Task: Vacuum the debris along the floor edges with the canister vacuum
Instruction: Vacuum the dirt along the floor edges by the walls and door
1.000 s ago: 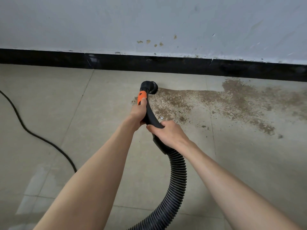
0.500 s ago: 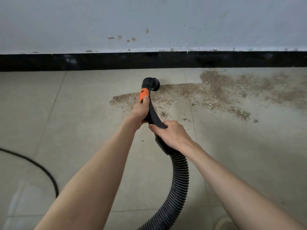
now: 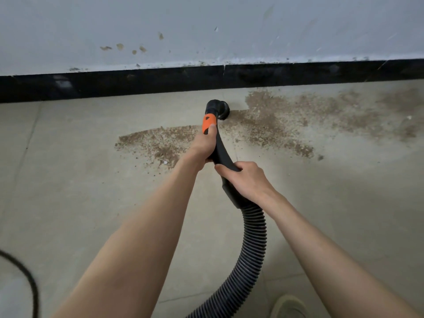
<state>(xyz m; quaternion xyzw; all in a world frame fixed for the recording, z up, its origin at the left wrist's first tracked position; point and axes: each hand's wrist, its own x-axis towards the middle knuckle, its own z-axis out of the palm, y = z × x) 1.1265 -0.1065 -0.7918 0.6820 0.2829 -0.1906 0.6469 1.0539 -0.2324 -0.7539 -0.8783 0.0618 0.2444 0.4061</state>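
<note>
Bare indoor room: tiled floor (image 3: 68, 180), black skirting (image 3: 114, 84), scuffed wall (image 3: 206, 26).

Both forearms are bare up to the bottom edge of the picture, with no sleeve, watch or ring visible. The left hand (image 3: 205, 145) and the right hand (image 3: 249, 180) wear no gloves. Right of the black ribbed hose (image 3: 250, 253), a pale rounded shoe toe (image 3: 288, 306) shows.
</note>
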